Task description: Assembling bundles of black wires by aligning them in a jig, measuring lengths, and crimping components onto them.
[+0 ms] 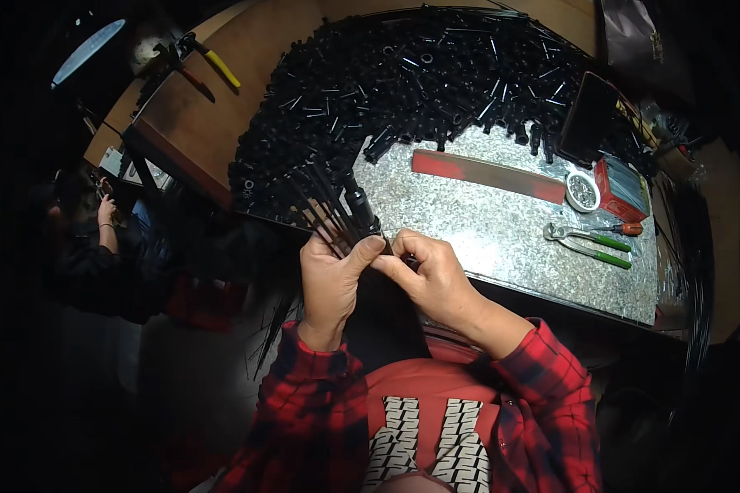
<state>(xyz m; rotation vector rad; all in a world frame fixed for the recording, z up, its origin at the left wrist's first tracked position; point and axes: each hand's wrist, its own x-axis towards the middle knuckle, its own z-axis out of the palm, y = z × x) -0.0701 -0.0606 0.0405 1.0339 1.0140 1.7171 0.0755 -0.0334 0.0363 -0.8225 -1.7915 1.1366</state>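
Observation:
A bundle of thin black ribs (325, 201), fanned out like part of an umbrella frame, stands up in my left hand (330, 275). A short black tubular piece (356, 200) rises among the ribs beside my left thumb. My left fingers are wrapped round the ribs' lower part, thumb pressed over the front. Close against that thumb, my right hand (432, 275) has its thumb and forefinger pinched together at the bundle's lower end. Whatever lies in that pinch is hidden by the fingers. Both hands are held just off the near edge of the metal-topped table (501, 238).
A large heap of black tubular parts (403, 78) covers the table's far side. Nearer lie a worn red bar (489, 175), a white cup of small metal pieces (582, 192), a red box (621, 189), green-handled pincers (596, 244) and a screwdriver (629, 229). Another person's hand (107, 209) shows far left.

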